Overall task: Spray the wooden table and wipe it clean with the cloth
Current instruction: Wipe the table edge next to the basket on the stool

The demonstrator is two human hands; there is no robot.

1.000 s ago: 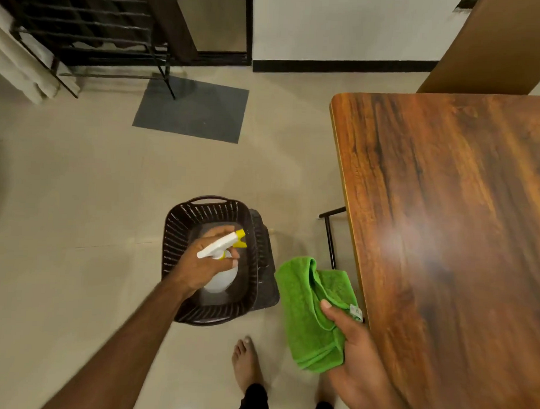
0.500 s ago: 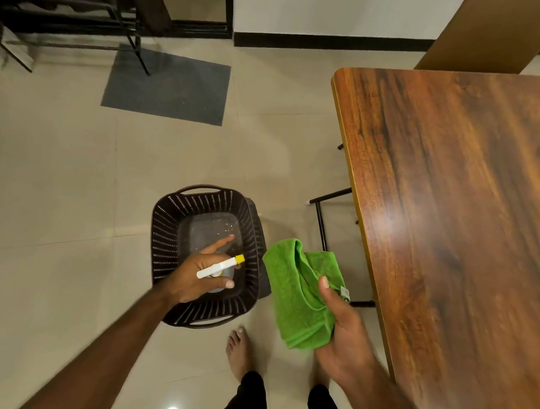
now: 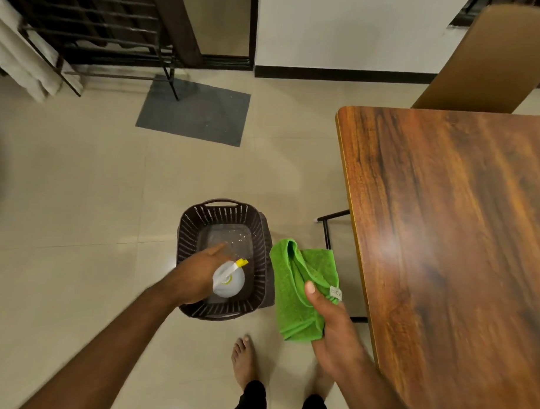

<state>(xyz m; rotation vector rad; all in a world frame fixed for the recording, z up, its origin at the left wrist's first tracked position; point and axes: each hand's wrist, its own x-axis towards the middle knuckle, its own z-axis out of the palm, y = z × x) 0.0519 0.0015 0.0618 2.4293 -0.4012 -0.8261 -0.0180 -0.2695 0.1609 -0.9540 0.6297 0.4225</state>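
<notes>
Your right grip (image 3: 334, 335) is clamping the cloth (image 3: 293, 290) under its thumb, the table (image 3: 445, 241) lying just right of it. Your left grip (image 3: 199, 275) is lying against the bottle (image 3: 230, 284) in the basket (image 3: 263, 234); blur is hiding whether it's clasping.

A dark brown plastic basket (image 3: 219, 213) with slotted walls and a handle at its far rim stands on the pale tiled floor (image 3: 79, 182). Farther off lies a grey rectangular mat (image 3: 194, 111), with one leg of a black metal rack (image 3: 94, 30) standing on its corner. Pale fabric (image 3: 19, 58) hangs at the rack's left end. A white wall (image 3: 345, 29) with black skirting (image 3: 343, 74) closes the room, and a tan board (image 3: 488, 59) stands tilted at the upper right. Near the basket, a bare foot (image 3: 243, 361) shows below black trousers (image 3: 252, 399).
</notes>
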